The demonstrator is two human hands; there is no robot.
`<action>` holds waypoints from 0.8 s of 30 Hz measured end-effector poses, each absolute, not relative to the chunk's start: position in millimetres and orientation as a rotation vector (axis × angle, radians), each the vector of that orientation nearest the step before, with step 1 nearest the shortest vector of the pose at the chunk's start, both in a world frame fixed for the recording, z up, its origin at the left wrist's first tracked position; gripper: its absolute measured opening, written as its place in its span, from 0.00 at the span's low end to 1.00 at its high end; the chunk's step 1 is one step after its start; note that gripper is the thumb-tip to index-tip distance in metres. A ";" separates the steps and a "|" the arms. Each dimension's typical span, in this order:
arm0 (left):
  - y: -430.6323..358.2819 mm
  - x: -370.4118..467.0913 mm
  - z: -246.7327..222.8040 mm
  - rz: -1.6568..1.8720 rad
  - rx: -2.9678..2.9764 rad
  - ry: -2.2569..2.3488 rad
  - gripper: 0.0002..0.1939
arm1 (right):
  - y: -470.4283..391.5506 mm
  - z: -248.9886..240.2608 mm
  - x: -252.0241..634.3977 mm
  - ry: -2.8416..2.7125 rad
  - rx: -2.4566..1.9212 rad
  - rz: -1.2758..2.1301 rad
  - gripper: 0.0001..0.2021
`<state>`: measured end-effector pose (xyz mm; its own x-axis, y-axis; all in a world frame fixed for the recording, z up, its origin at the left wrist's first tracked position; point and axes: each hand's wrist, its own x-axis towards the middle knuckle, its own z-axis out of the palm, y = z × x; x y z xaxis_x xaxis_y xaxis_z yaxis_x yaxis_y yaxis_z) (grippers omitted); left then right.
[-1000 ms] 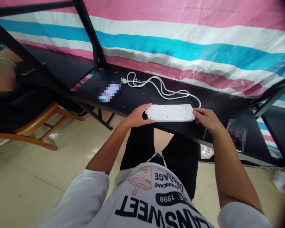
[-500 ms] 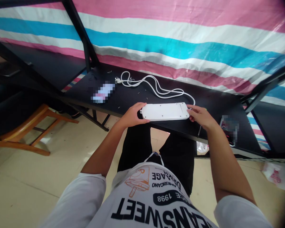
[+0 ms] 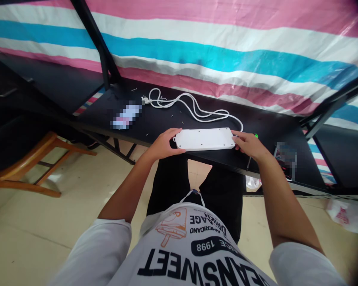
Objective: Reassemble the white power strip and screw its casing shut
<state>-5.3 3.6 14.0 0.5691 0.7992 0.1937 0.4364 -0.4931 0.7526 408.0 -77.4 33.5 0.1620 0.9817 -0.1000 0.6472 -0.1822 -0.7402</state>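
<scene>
Two hands (image 3: 168,144) (image 3: 248,144) holding power strip (image 3: 204,139), cord (image 3: 208,120) behind (looped), scattered bits (image 3: 172,115)

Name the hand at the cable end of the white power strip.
The right hand: it grips the end of the power strip beside the white cable; the left hand holds the opposite end.

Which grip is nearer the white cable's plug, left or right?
Left. The left grip, at the left end of the white strip, is front-right of the plug; the right grip, at the opposite end, is farther right.
</scene>
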 end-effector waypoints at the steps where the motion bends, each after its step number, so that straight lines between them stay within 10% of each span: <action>1: 3.3 -4.7 13.9 0.711 2.160 0.988 0.51 | -77.6 33.5 407.6 -1.560 -1.910 0.778 0.28; 24: 5.2 9.0 18.2 0.640 2.320 0.958 0.48 | -69.3 45.6 359.7 -1.691 -2.291 0.157 0.22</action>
